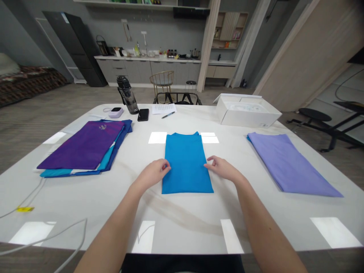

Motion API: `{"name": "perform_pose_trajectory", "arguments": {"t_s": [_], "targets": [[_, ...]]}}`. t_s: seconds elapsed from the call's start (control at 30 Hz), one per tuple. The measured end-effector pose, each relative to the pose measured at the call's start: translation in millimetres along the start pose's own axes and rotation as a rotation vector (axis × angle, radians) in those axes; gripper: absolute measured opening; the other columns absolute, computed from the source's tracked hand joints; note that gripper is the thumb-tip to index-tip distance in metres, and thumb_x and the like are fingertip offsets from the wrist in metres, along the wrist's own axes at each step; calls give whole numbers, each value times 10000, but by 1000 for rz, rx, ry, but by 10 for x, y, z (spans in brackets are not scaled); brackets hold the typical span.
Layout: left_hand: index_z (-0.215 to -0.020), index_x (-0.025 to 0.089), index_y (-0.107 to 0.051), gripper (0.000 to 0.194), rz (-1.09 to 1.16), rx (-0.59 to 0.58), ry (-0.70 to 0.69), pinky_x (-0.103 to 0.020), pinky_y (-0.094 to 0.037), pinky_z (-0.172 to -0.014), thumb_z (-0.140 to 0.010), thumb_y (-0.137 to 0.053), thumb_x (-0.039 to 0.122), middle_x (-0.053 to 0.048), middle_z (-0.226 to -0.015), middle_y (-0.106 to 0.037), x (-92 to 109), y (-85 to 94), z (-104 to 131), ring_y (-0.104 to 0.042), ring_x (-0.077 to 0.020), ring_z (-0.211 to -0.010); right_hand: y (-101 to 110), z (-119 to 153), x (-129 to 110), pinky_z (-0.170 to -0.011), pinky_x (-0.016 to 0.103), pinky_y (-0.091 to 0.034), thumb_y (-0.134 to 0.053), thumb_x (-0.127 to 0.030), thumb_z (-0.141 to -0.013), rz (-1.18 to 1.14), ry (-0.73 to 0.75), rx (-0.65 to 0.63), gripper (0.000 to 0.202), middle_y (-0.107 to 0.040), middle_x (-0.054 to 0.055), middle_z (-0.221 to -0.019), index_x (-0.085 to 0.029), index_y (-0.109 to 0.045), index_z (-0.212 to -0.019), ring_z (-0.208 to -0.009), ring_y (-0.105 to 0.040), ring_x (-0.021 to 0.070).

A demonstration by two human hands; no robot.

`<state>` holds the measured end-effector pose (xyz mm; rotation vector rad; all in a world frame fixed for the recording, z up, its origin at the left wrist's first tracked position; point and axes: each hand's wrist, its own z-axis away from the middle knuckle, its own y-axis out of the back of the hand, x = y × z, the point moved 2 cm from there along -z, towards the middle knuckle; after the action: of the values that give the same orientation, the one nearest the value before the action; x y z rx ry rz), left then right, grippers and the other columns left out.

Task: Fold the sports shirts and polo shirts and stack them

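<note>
A blue shirt [187, 165], folded into a neat rectangle, lies flat in the middle of the white table [182, 231], its neckline facing away from me. At its left edge is my left hand [156, 171], fingers curled and the fingertips close together over the cloth; whether they pinch it is too small to tell. My right hand [221, 167] rests by the right edge, thumb and forefinger apart, fingertips touching or just beside the fabric, with nothing held. A stack of folded clothes with a purple shirt [85, 146] on top lies to the left. Folded lavender cloth [290, 163] lies to the right, over something blue.
Along the far side stand a dark bottle [129, 96], a phone [143, 115], a small lilac device [115, 112], a paper [164, 109], a pen [168, 115] and an open white box [247, 112]. A white cable [83, 231] and a yellow tag [25, 209] lie at the near left.
</note>
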<state>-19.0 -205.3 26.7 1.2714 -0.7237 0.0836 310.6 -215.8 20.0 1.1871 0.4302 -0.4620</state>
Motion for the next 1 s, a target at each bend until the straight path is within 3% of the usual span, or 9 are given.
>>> {"name": "perform_pose_trajectory", "arguments": {"t_s": [0.07, 0.13, 0.33, 0.43, 0.6, 0.7, 0.8, 0.93, 1.0], "targets": [[-1174, 223, -606, 314, -66, 222, 23, -338, -485, -844, -975, -462, 420, -77, -1069, -669, -42, -74, -69, -646, -240, -990, -59, -108, 36, -773, 286, -463, -560, -575, -929, -21, -7, 181, 572, -714, 95, -1035, -184, -591, -1345, -882, -669, 220], [-1292, 216, -527, 373, -93, 325, 79, -360, -491, -876, -988, -464, 424, -106, -1158, -638, -100, -167, -132, -633, -255, -1052, -140, -217, 40, -843, 291, -461, -548, -530, -952, -29, 20, 285, 553, -703, 102, -1064, -162, -576, -1363, -957, -664, 227], [-1328, 196, -494, 388, -222, 354, 128, -410, -470, -932, -987, -501, 381, -144, -1270, -583, -83, -249, -308, -580, -297, -1147, -202, -664, -43, -882, 305, -458, -542, -537, -952, 42, -19, 413, 546, -649, 163, -1238, -145, -610, -1326, -1138, -615, 272], [-1296, 213, -528, 344, -303, 305, -6, -417, -454, -928, -989, -505, 364, -128, -1301, -566, 176, -258, -326, -559, -297, -1155, -72, -995, -85, -853, 320, -461, -541, -575, -938, 75, -98, 405, 578, -626, 178, -1302, -152, -624, -1323, -1174, -600, 298], [-1154, 257, -613, 226, -324, 41, -444, -383, -435, -892, -982, -545, 388, -66, -1128, -631, 813, -515, -153, -589, -245, -1063, 146, -1506, -165, -831, 309, -460, -604, -599, -885, 85, -154, 339, 531, -703, 130, -1181, -191, -691, -1212, -1095, -644, 272], [-1139, 269, -624, 270, -294, 22, -517, -376, -426, -889, -975, -548, 468, -58, -1090, -644, 989, -592, -126, -599, -232, -1035, 162, -1683, -219, -833, 322, -456, -623, -615, -856, 56, -146, 303, 513, -730, 109, -1130, -201, -711, -1146, -1038, -663, 266], [-1157, 258, -626, 293, -279, 153, -351, -411, -408, -941, -998, -487, 460, -86, -1142, -648, 794, -438, -379, -595, -254, -1074, 130, -1764, -245, -872, 355, -445, -669, -571, -826, 35, -175, 311, 488, -723, 98, -1178, -223, -700, -1166, -1100, -647, 288], [-1352, 178, -511, 431, -238, 452, 190, -500, -399, -986, -980, -489, 395, -198, -1363, -562, 67, -25, -1022, -517, -363, -1260, 113, -1810, -238, -871, 350, -444, -683, -497, -832, 22, -177, 294, 408, -723, 81, -1178, -244, -710, -1152, -1097, -650, 276], [-1388, 155, -468, 523, -136, 420, 361, -489, -418, -979, -953, -527, 440, -225, -1392, -549, -275, 99, -1340, -511, -380, -1289, 129, -1826, -223, -839, 323, -451, -692, -465, -834, 8, -143, 283, 389, -726, 77, -1161, -240, -712, -1150, -1054, -660, 254]]}}
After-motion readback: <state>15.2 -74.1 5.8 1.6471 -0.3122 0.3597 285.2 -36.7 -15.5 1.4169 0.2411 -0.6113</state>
